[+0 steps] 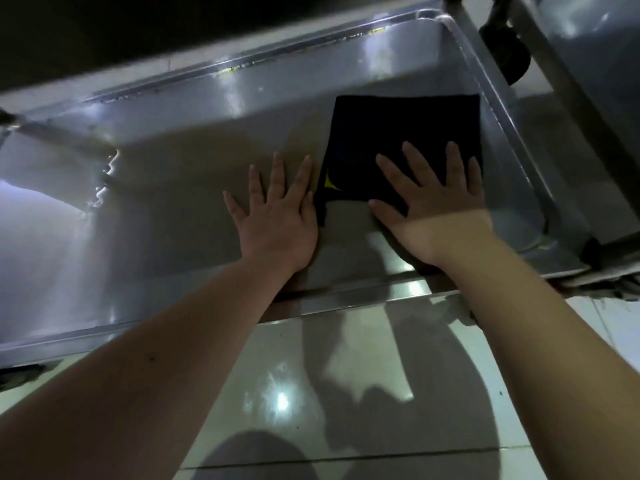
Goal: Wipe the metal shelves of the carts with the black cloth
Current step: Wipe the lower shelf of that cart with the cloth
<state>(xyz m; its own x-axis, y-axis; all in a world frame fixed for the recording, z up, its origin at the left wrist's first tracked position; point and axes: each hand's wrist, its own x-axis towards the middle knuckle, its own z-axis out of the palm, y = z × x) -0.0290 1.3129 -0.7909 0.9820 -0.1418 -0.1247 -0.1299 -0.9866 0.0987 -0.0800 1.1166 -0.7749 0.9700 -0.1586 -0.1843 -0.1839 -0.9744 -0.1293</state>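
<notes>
A folded black cloth (405, 133) with a small yellow mark lies flat on the right part of a low metal cart shelf (180, 188). My right hand (433, 209) presses on the cloth's near half with straight, spread fingers. My left hand (277, 216) rests flat on the bare metal just left of the cloth, fingers spread, its forefinger beside the cloth's edge.
The shelf has a raised rim (346, 296) at the front and another along the right side. A second metal cart (588, 64) with a black caster (509, 53) stands at the upper right. Glossy floor tiles (311, 393) lie below the shelf.
</notes>
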